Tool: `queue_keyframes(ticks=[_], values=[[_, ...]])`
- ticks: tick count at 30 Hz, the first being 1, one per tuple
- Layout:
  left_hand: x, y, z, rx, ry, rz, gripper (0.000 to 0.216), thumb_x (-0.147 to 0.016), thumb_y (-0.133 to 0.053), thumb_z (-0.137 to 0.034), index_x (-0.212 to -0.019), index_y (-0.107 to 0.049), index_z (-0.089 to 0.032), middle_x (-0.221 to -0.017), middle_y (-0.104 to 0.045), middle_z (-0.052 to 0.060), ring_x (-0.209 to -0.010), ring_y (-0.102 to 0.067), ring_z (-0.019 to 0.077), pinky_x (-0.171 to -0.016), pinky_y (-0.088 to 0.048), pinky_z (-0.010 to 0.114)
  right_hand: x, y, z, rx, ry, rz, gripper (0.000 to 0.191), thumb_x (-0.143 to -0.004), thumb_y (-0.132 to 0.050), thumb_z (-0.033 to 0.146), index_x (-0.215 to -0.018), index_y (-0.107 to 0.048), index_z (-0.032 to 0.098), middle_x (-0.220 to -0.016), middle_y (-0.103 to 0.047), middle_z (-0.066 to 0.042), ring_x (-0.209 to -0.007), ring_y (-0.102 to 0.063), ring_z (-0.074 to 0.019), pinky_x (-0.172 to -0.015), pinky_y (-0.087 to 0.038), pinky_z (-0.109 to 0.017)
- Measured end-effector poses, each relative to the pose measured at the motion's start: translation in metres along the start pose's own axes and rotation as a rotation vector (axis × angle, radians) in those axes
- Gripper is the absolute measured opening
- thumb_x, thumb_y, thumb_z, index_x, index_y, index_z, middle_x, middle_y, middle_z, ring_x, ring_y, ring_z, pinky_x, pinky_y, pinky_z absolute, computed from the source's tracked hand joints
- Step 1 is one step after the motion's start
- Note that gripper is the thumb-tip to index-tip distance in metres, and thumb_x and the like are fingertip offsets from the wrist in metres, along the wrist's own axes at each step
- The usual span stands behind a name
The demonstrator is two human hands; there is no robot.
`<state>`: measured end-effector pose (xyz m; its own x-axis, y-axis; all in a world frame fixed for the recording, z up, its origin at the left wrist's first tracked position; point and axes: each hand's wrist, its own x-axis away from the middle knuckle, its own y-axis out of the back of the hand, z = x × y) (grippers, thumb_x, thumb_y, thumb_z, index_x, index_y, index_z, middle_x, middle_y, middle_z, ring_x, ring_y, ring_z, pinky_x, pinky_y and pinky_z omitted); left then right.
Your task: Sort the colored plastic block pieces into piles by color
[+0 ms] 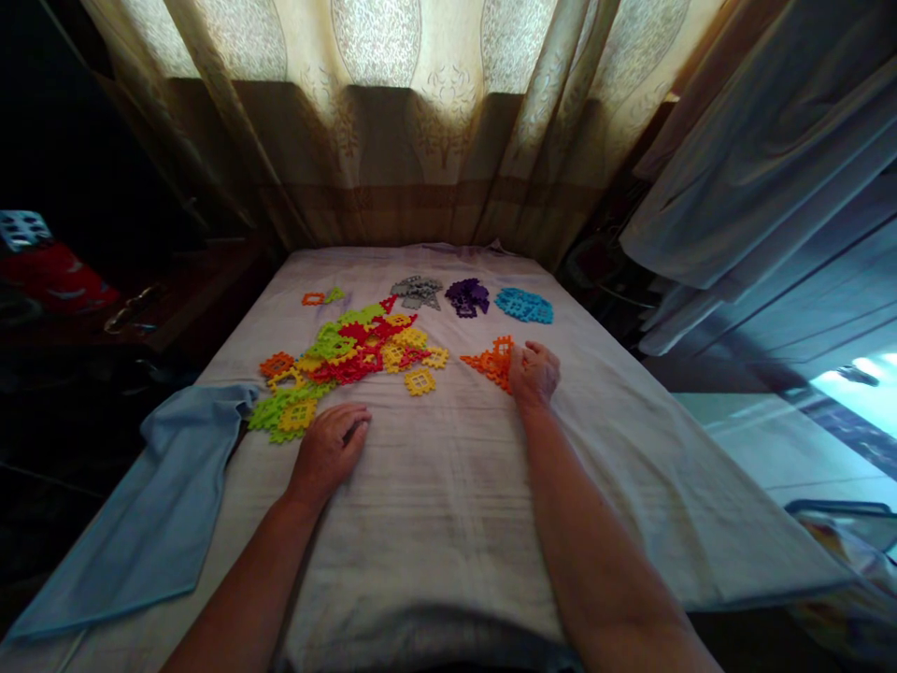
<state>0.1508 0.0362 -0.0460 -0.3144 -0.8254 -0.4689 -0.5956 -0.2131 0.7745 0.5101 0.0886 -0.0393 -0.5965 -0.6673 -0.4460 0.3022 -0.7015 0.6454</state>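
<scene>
A mixed heap of flat plastic puzzle tiles (350,355), green, red, yellow and orange, lies on a pale cloth-covered surface (448,486). My left hand (329,449) rests on the cloth beside the green and yellow tiles (291,413), fingers curled down, nothing visibly in it. My right hand (533,372) is closed over the edge of a small pile of orange tiles (491,360). Behind stand sorted piles: grey (417,292), purple (467,296) and blue (524,305).
A blue cloth (161,505) hangs off the left side. Curtains (392,140) close the back and right. An orange tile and a green tile (322,297) lie apart at the far left. Dark furniture (84,299) stands left.
</scene>
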Motion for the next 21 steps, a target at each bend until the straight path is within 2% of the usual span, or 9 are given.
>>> queue_keyframes(ticks=[4, 7, 11, 13, 21], values=[[0.002, 0.001, -0.003, -0.053, -0.038, -0.002, 0.026, -0.093, -0.049, -0.032, -0.097, -0.072, -0.021, -0.106, -0.076, 0.009, -0.104, -0.069, 0.0244, -0.098, -0.053, 0.045, 0.005, 0.0, -0.001, 0.018, -0.023, -0.054, 0.04, -0.089, -0.043, 0.034, -0.102, -0.076, 0.016, -0.13, -0.061, -0.018, -0.122, -0.05, -0.0336, -0.103, -0.039, -0.057], [0.004, 0.001, -0.006, -0.091, -0.064, 0.0, 0.026, -0.094, -0.048, -0.03, -0.1, -0.071, -0.021, -0.108, -0.075, 0.009, -0.105, -0.068, 0.0246, -0.097, -0.054, 0.045, 0.013, -0.001, -0.001, -0.003, 0.097, -0.099, 0.041, -0.09, -0.043, 0.033, -0.112, -0.073, 0.015, -0.132, -0.06, -0.018, -0.125, -0.048, -0.0335, -0.104, -0.038, -0.056], [0.007, 0.003, -0.009, -0.129, -0.108, -0.007, 0.025, -0.095, -0.048, -0.028, -0.103, -0.071, -0.021, -0.109, -0.075, 0.01, -0.104, -0.069, 0.0239, -0.095, -0.055, 0.043, 0.028, -0.002, 0.004, -0.022, 0.418, -0.053, 0.032, -0.092, -0.049, 0.031, -0.111, -0.072, 0.02, -0.133, -0.061, -0.013, -0.127, -0.048, -0.0295, -0.108, -0.037, -0.049], [0.007, 0.003, -0.009, -0.136, -0.123, -0.009, 0.025, -0.095, -0.048, -0.027, -0.102, -0.071, -0.021, -0.109, -0.075, 0.01, -0.103, -0.069, 0.0235, -0.094, -0.055, 0.041, 0.034, -0.002, 0.007, -0.026, 0.526, -0.038, 0.029, -0.093, -0.05, 0.03, -0.11, -0.072, 0.022, -0.132, -0.062, -0.011, -0.127, -0.049, -0.0281, -0.108, -0.037, -0.047], [0.004, 0.003, -0.006, -0.129, -0.104, -0.018, 0.026, -0.095, -0.047, -0.029, -0.102, -0.071, -0.021, -0.106, -0.075, 0.009, -0.102, -0.068, 0.0228, -0.094, -0.055, 0.041, 0.045, 0.0, 0.015, -0.046, 0.633, 0.014, 0.026, -0.094, -0.053, 0.027, -0.108, -0.073, 0.023, -0.129, -0.065, -0.011, -0.127, -0.051, -0.0284, -0.108, -0.037, -0.048]])
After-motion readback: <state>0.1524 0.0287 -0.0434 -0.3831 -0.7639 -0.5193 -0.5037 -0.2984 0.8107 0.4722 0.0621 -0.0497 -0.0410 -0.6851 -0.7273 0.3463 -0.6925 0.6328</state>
